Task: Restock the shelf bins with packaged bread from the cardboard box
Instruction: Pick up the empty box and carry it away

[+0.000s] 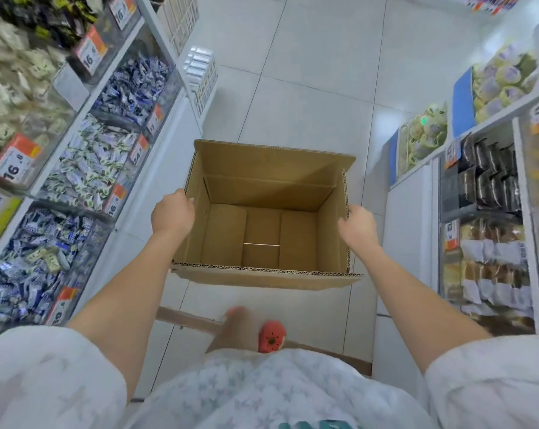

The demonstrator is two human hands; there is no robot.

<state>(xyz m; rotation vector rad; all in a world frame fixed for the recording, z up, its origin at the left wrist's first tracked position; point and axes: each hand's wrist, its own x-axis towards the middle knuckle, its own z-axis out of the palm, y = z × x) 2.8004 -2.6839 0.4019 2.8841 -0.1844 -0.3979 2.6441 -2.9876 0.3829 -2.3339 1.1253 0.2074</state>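
Note:
An open cardboard box (pixel 263 239) is held above the aisle floor in front of me, and nothing lies inside it. My left hand (pixel 172 213) grips the box's left wall near the top edge. My right hand (pixel 356 226) holds the right wall, fingers curled over its rim. Packaged bread (pixel 491 261) fills the lower shelf bins on the right, with dark packets (pixel 488 178) in the bin above.
Clear bins of wrapped snacks (pixel 85 168) with orange price tags line the left shelving. Yellow-green packets (pixel 429 131) sit in upper right bins. White tiled floor (pixel 308 88) runs ahead down the aisle. A red shoe (pixel 271 335) and cardboard strips lie below the box.

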